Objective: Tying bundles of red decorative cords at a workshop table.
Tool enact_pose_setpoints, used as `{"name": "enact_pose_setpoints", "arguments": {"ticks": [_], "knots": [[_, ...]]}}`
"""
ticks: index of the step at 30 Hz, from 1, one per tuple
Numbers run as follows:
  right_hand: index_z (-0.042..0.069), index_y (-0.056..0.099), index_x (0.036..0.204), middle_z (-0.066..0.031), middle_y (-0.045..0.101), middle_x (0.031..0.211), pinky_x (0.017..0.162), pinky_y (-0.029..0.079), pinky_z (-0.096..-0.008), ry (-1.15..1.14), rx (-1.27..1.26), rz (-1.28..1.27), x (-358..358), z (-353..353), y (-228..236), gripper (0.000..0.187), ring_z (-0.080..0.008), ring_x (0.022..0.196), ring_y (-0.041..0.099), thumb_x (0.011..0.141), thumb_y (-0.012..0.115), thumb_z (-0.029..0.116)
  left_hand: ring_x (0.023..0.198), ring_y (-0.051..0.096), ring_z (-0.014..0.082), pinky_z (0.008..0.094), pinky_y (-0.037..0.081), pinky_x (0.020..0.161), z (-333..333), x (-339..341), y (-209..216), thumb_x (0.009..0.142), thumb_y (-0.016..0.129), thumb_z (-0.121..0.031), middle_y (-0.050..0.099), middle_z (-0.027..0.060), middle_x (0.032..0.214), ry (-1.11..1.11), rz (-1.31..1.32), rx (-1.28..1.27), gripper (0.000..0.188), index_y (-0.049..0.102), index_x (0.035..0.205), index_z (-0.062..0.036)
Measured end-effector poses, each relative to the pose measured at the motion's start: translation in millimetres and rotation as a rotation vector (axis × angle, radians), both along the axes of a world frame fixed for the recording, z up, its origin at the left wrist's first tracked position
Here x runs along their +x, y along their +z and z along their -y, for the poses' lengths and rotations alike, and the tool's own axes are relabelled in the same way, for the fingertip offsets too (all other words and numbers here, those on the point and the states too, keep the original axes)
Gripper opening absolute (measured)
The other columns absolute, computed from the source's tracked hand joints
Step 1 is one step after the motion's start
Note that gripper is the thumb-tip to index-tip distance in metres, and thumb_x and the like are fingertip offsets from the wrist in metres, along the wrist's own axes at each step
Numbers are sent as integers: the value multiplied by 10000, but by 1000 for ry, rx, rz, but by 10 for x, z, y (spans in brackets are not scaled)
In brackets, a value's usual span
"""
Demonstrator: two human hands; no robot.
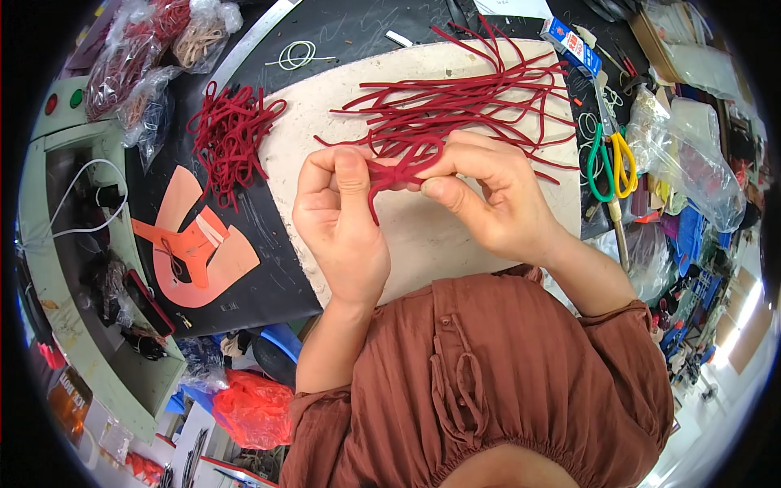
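A dark red cord bow (399,172) is held up between both hands, with loops toward the right and one short end hanging down. My left hand (346,203) pinches its left side between thumb and curled fingers. On the other side, my right hand (492,191) grips the bow with thumb and forefinger. Just beyond the hands, loose straight lengths of the same red cord (464,106) lie spread over a pale board (431,248). To the left sits a heap of red cord pieces (230,138), tangled and looped.
Orange and peach cut pieces (195,252) lie at the left on the black table (285,285). Green-handled scissors (599,167) and yellow-handled scissors (623,167) rest right of the board, below a blue box (572,46). Plastic bags (130,65) fill the back left.
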State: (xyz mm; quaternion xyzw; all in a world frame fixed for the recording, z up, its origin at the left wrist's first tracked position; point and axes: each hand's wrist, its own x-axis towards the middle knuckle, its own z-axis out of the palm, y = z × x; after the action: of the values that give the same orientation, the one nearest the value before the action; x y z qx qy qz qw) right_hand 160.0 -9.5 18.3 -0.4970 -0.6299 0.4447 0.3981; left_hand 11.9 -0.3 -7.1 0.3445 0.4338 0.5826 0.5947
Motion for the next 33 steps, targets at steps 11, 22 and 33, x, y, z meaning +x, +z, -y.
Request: {"name": "enact_pose_setpoints", "arguments": {"ticks": [11,22,33], "knots": [[-8,614,855,-53,583,747,652,429,-268,-156,-7,-157,33,97,-124,108,-148,710,539,789,604,76,730,606,161,266,492,620,-87,-50,136,893,505,-134,592,83,796,-40,88,-70,153,558,904,10],[18,644,851,-66,597,749,569,434,-233,-54,289,108,39,-21,-15,144,-127,642,562,709,660,20,754,602,142,244,472,677,-78,-278,221,736,652,29,631,113,856,-456,173,-347,409,518,1122,46],[4,617,753,-16,598,680,556,428,-200,-88,-442,-419,-26,32,-37,219,-51,617,539,833,600,207,785,626,175,268,507,706,-37,-233,327,732,631,57,622,110,830,-391,-129,-122,273,556,994,69]]}}
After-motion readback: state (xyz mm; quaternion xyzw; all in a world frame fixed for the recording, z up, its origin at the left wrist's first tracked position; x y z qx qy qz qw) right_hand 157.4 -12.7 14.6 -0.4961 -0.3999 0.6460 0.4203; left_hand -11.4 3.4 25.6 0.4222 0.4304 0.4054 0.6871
